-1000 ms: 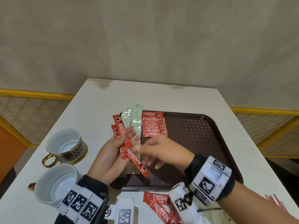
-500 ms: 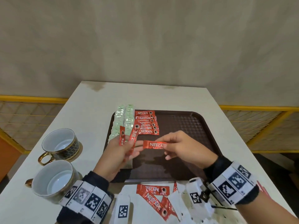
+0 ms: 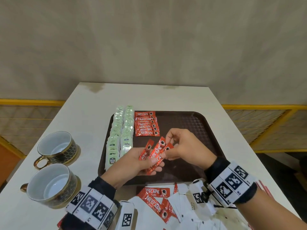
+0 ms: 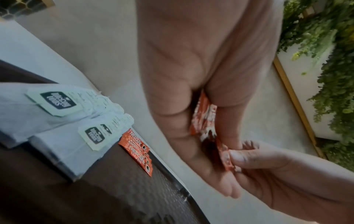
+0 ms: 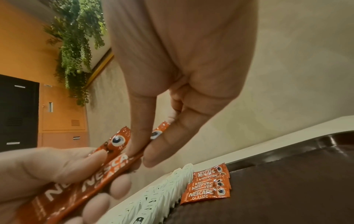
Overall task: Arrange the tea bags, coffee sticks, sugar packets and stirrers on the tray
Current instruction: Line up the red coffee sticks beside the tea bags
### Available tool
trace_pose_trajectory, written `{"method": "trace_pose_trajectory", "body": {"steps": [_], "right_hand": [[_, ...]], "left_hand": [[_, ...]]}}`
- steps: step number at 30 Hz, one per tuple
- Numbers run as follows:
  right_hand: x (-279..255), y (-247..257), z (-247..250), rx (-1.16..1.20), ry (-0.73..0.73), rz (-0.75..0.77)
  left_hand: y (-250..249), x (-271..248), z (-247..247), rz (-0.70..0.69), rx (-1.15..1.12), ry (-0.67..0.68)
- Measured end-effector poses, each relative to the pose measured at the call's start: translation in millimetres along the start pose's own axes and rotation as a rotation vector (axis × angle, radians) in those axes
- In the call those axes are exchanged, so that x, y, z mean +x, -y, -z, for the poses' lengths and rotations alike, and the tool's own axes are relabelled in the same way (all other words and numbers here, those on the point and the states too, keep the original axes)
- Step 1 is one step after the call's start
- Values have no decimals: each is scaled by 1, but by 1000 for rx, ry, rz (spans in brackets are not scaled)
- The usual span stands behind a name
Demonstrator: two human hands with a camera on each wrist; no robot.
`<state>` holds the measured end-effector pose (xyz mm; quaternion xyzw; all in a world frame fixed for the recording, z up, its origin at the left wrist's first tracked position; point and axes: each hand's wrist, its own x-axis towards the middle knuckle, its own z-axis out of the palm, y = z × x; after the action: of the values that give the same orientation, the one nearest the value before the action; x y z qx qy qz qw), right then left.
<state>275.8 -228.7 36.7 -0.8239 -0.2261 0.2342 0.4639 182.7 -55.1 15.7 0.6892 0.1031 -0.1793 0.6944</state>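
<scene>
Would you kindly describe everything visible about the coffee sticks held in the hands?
The held coffee sticks are slim red foil-like sachets printed NESCAFE CLASSIC with a cup picture near the top. Three fan out, tilted, above the brown tray. The left hand grips their lower halves; the right hand pinches the top end of the rightmost one.

Left hand [image 3: 132, 161]: palm up, fingers curled, gripping
Right hand [image 3: 184, 146]: at its 2 o'clock, fingertips pinching

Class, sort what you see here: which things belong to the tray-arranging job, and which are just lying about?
Job: tray; tea bags; coffee sticks; sticks held by left hand and right hand; sugar packets.
Lying about: two cups.
</scene>
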Motion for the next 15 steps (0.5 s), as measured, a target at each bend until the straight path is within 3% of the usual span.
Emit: {"method": "trace_pose_trajectory", "body": {"steps": [3,7,15], "right_hand": [[-1,0,3,-10,-2,4],[-1,3,13,134,134,-20],[12,-4,24,90,235,-28]], "left_hand": [[-1,0,-3,-4,54,-21],[0,1,-3,-4,79,-14],[3,3,2,-10,155,-35]]}}
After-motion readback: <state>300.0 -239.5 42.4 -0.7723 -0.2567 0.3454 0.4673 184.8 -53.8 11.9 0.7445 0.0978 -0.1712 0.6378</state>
